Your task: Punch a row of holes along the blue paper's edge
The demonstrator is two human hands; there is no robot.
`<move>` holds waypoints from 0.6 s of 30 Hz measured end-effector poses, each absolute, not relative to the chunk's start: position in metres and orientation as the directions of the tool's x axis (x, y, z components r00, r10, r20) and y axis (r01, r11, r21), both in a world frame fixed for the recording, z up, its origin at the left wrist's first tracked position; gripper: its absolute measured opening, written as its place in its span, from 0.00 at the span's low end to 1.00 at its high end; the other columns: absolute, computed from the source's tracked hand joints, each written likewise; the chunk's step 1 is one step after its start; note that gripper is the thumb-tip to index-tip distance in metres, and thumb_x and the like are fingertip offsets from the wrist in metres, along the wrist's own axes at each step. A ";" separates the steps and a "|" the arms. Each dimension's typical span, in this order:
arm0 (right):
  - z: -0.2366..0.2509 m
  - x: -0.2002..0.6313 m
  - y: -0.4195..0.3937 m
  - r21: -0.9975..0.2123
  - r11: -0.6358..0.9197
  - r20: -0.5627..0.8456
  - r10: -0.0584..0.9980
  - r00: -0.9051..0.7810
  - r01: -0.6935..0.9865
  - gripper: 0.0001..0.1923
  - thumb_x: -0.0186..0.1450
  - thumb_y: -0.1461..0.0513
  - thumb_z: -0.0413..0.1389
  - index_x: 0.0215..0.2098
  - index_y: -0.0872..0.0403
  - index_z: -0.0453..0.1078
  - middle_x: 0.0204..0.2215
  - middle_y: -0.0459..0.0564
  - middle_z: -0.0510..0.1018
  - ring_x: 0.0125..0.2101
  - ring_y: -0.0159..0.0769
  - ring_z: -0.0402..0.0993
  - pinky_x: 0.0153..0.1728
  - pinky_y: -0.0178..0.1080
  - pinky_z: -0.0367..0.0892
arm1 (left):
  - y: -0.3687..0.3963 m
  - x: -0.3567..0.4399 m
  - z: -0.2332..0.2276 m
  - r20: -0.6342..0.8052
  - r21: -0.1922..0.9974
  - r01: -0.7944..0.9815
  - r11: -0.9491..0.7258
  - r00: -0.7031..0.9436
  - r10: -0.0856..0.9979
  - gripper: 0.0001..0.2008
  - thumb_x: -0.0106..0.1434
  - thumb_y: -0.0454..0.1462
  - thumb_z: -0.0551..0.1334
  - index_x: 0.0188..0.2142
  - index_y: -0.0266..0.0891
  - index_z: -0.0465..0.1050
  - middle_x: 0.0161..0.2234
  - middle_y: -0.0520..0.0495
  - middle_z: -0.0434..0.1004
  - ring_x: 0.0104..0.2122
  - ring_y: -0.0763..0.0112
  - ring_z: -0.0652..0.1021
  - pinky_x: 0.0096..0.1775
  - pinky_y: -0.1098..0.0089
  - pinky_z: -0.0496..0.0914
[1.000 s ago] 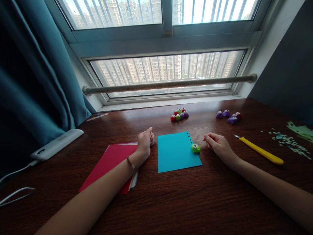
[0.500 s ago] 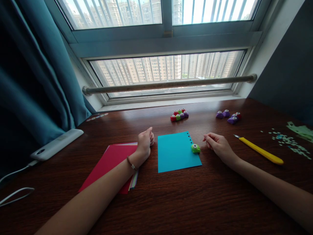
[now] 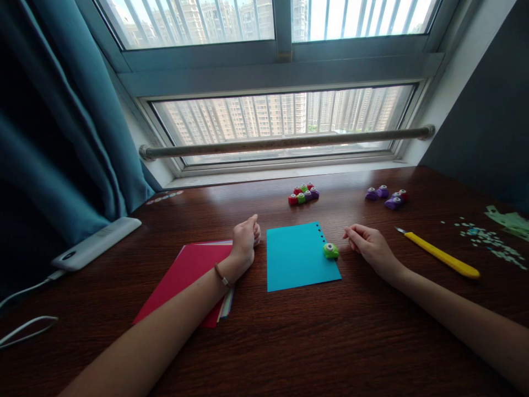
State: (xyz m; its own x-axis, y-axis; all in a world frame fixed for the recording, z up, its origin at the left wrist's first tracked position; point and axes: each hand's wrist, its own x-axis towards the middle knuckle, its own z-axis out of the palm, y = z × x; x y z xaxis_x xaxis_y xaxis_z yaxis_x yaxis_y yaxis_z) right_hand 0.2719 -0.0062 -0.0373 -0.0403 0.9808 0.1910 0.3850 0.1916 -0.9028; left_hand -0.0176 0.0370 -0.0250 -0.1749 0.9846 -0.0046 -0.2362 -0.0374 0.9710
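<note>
A sheet of blue paper (image 3: 295, 258) lies flat on the table between my hands, with a short row of small punched holes down its upper right edge. A green craft punch (image 3: 330, 251) sits on that sheet's right edge. My left hand (image 3: 246, 238) rests as a loose fist just left of the sheet, its forearm crossing a stack of coloured paper (image 3: 192, 268) with red on top. To the right of the punch, apart from it, my right hand (image 3: 367, 242) rests with its fingers curled together. Nothing shows in either hand.
Several small punches (image 3: 303, 195) stand beyond the sheet, and more purple and red punches (image 3: 388, 197) at the back right. A yellow craft knife (image 3: 442, 254), paper bits (image 3: 490, 241) and green scraps (image 3: 508, 220) lie at right. A white power strip (image 3: 97, 244) is at left.
</note>
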 end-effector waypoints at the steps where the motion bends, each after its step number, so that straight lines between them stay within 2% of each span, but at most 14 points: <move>1: -0.037 0.272 -0.006 -0.903 0.192 0.192 0.981 -0.040 0.385 0.18 0.64 0.51 0.49 0.27 0.56 0.67 0.15 0.42 0.61 0.17 0.28 0.54 0.20 0.33 0.51 | 0.037 -0.018 -0.025 -0.006 0.971 -0.236 -0.037 -0.176 0.984 0.22 0.55 0.41 0.58 0.12 0.39 0.49 0.09 0.59 0.48 0.09 0.83 0.52 0.13 0.77 0.43; 18: -0.036 0.271 -0.006 -0.900 0.192 0.193 0.981 -0.036 0.392 0.18 0.64 0.51 0.49 0.27 0.56 0.67 0.14 0.42 0.62 0.16 0.28 0.54 0.19 0.33 0.51 | 0.036 -0.017 -0.025 0.001 0.971 -0.235 -0.042 -0.175 0.985 0.21 0.54 0.41 0.58 0.12 0.39 0.49 0.09 0.59 0.48 0.09 0.83 0.52 0.13 0.76 0.43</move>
State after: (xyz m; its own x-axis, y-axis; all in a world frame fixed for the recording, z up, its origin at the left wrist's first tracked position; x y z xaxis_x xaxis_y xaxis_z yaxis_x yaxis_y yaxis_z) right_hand 0.2711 -0.0058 -0.0361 -0.0361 0.9805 0.1931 0.3923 0.1916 -0.8997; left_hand -0.0175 0.0364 -0.0247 -0.1750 0.9846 0.0006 -0.2354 -0.0424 0.9710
